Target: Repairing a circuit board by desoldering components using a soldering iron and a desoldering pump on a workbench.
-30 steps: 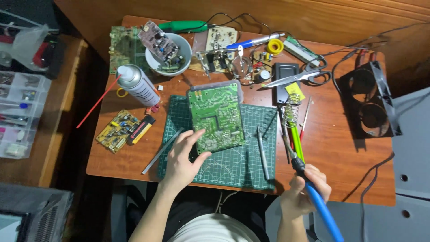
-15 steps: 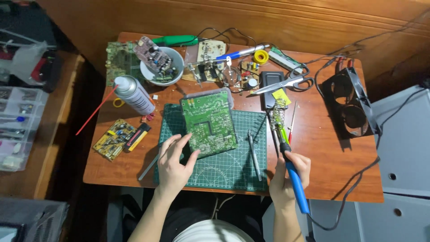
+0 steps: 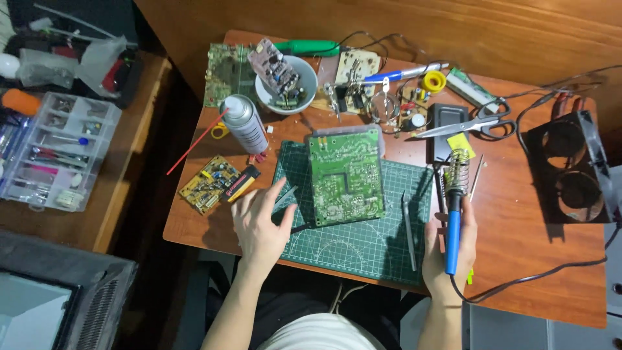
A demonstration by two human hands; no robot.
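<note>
My left hand (image 3: 259, 223) hovers with fingers spread over the left edge of the green cutting mat (image 3: 363, 249). It holds nothing, and a slim metal tool (image 3: 287, 194) lies just beyond its fingertips. A green circuit board (image 3: 345, 175) lies on the mat to the right of that hand, not touched by it. My right hand (image 3: 447, 256) grips a soldering iron by its blue handle (image 3: 452, 236). The iron's front end sits in the coiled wire stand (image 3: 458, 170) at the mat's right edge.
A spray can (image 3: 246, 123), a white bowl (image 3: 304, 91) holding a board, a small yellow board (image 3: 208, 183), scissors (image 3: 466, 126), a yellow solder spool (image 3: 433, 81) and loose parts crowd the table's back. A black twin fan (image 3: 570, 168) sits right. A parts box (image 3: 55, 149) stands left.
My left hand has drawn back from the green board's lower left edge toward the mat's left side. My right hand has swung the soldering iron upright into the coil stand.
</note>
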